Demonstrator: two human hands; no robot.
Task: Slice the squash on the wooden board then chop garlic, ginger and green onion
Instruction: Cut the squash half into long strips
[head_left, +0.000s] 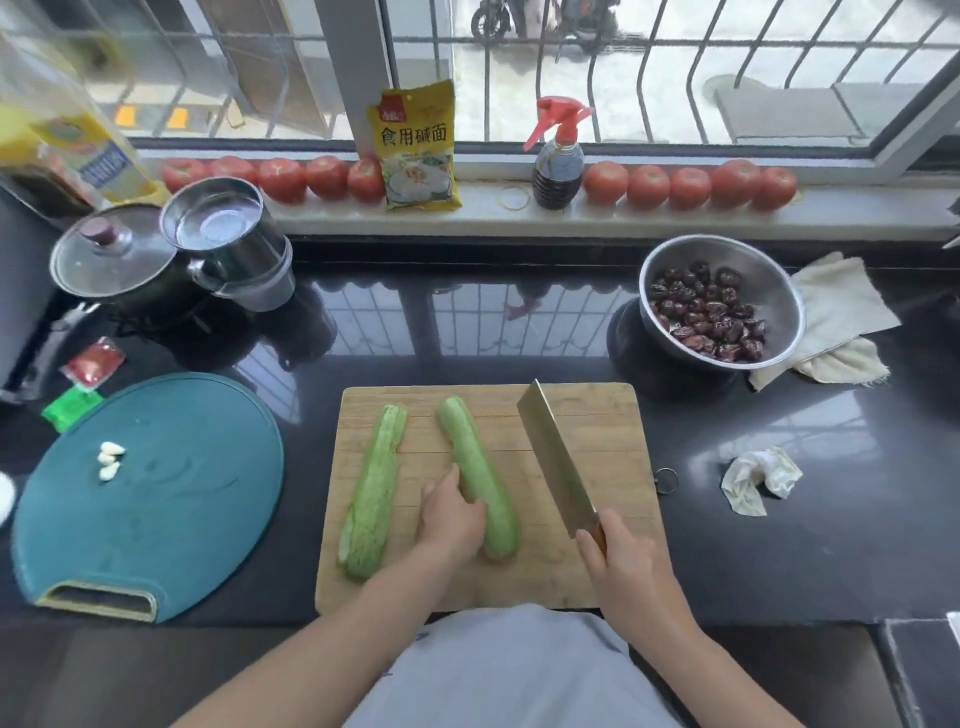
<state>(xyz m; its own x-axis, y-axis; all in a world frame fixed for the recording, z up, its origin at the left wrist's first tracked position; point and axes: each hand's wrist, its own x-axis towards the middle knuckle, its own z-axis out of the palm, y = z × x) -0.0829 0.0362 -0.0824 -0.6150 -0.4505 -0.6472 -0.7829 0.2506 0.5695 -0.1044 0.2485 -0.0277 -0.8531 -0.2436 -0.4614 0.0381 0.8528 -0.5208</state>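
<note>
Green squash half (480, 483) — left hand (451, 519) grips; right hand (618, 558) holds cleaver (558, 462).

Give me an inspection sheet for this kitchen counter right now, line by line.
Surface: glossy black counter; wooden board at front.
Job's things: two squash halves, left half, right half, on the board; garlic cloves on teal board.
Clutter: bowl of dates, cloth, crumpled rag, pot, steel cup.
Hands: left hand holds the right half; right hand grips the cleaver.
Cables: nothing seen.
Surroundings: tomatoes, yellow packet, spray bottle on the windowsill.
</note>
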